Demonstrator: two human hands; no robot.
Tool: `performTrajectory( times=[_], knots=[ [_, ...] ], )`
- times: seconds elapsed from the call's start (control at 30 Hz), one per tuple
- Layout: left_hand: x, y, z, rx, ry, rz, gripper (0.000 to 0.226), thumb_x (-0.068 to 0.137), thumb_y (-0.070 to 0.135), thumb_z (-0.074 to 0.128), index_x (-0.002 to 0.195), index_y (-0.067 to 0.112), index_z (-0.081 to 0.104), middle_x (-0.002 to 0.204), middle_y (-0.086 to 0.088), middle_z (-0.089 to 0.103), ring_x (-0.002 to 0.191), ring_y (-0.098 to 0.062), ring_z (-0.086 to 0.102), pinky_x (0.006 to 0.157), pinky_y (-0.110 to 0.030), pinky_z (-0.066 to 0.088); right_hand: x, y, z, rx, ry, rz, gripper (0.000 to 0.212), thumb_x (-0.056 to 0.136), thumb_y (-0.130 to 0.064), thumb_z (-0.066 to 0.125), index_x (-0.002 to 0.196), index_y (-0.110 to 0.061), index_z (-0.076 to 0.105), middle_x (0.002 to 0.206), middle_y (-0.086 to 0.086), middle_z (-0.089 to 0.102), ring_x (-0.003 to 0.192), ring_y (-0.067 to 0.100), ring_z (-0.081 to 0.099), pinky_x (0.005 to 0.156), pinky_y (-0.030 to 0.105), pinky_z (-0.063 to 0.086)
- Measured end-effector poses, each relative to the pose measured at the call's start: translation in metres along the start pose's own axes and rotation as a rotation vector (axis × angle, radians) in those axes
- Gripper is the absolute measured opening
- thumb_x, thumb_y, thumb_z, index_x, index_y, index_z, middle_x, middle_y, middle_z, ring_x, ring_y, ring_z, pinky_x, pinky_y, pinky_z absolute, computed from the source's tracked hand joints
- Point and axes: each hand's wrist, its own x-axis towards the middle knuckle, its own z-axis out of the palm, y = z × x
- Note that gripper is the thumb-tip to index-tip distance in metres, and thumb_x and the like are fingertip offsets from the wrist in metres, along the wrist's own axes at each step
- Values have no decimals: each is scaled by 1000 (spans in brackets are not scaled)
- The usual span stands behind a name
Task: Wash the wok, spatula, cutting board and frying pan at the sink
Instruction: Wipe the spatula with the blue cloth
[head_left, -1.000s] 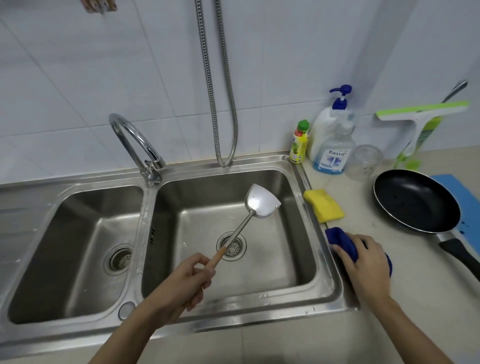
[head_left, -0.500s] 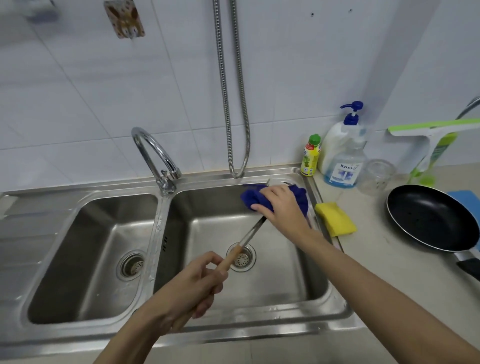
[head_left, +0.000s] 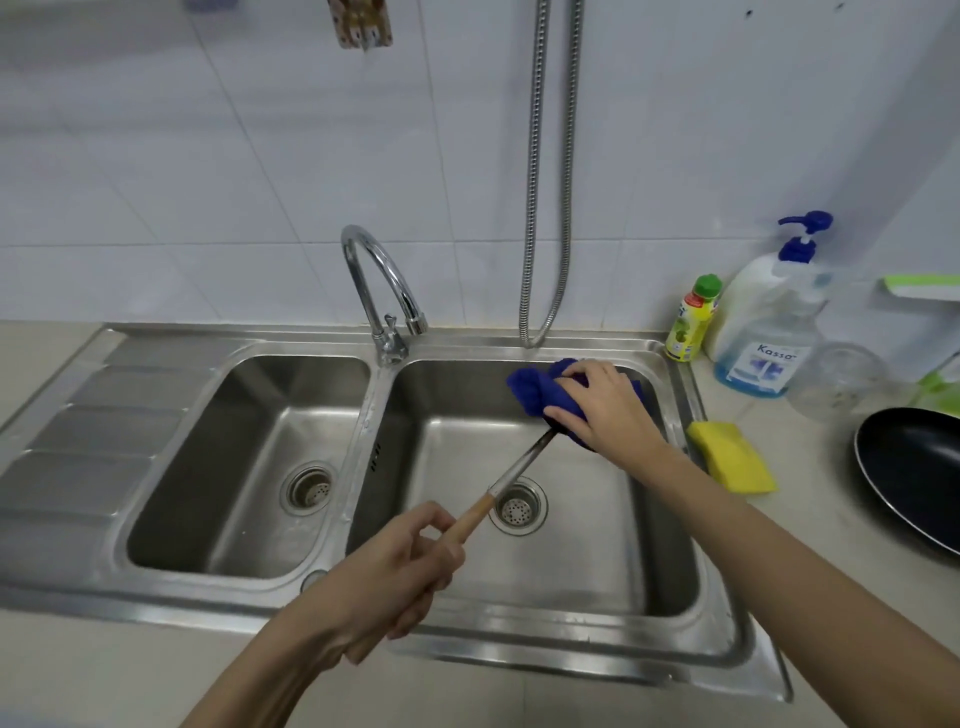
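Your left hand grips the wooden end of the spatula, fingers curled round the handle, holding it out over the right basin of the sink. The metal shaft slants up and away from you, above the drain, toward the far right corner of that basin. Up there your right hand presses a blue cloth down over the spatula's blade, fingers and thumb curled round the bunched fabric. The blade itself is hidden under the cloth, so only shaft and handle show.

The tap arches over the divider between the two basins, spout ending above the right one; you cannot tell from here whether water runs. A metal hose hangs in a loop down the tiled wall behind the sink.

On the counter to your right, a yellow sponge lies just beside the sink rim. The black frying pan sits further right, partly cut off by the frame edge. Against the wall stand a small yellow bottle with a green cap and a pump bottle of soap, touching or nearly so, with a clear jar just to their right.
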Motion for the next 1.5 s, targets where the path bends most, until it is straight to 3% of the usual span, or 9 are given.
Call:
performTrajectory(
  times=[0.17,0.3,0.47,0.63,0.8,0.97,1.1,1.27,1.5],
  knots=[
    [-7,3,-5,-10,55,14,14,96,14,54,100,1,49,71,-7,50,39,-15,32,36,-20,28,23,-11,-4,13,0,67,35,92,-39,57,108,-9,64,111,9,59,102,26,51,86,40,45],
    [-5,0,-2,-78,114,-6,14,96,12,54,99,0,50,68,-7,49,38,-15,32,36,-19,28,10,-40,5,123,5,-84,29,89,-30,63,104,-6,64,105,8,61,100,22,54,90,35,42],
    [-13,-3,-3,-81,126,-12,16,97,15,54,101,0,51,66,-6,50,35,-13,33,35,-19,29,24,-7,2,10,-10,74,45,92,-44,45,104,-6,65,105,9,63,95,29,57,83,40,47],
    [-7,4,-4,-127,136,-64,10,95,15,54,97,5,53,68,-6,51,38,-11,35,37,-19,29,14,-36,8,168,-46,-85,38,93,-42,51,105,-9,65,101,3,66,99,21,55,91,36,44],
    [-13,-1,1,-123,124,-60,9,95,12,55,98,4,52,70,-8,50,37,-12,35,36,-19,29,20,-12,0,181,-11,197,32,95,-35,51,95,-5,65,92,10,67,89,27,54,84,35,40],
    [0,6,6,-113,143,-77,13,94,15,55,100,4,52,69,-5,52,39,-11,38,36,-21,31,6,-45,6,384,-55,105,25,95,-30,54,87,-8,62,83,2,62,81,15,50,78,26,36],
    [-11,4,2,-119,117,-59,14,95,16,55,101,4,53,71,-7,51,38,-11,37,37,-21,29,7,-16,0,320,2,99,46,92,-50,38,82,-11,60,80,3,62,76,16,46,73,28,33],
    [-21,3,2,-32,128,-17,11,96,16,53,98,5,51,72,-8,49,37,-12,36,38,-21,30,3,15,-15,347,126,323,43,90,-52,33,76,-17,53,73,3,58,71,27,54,66,29,30],
    [-2,15,7,-38,158,-19,11,95,20,52,99,11,51,68,-2,51,44,-12,39,39,-23,33,-1,-28,0,271,34,108,39,96,-40,44,97,-6,64,91,8,66,86,15,49,79,24,34]
  ],
)
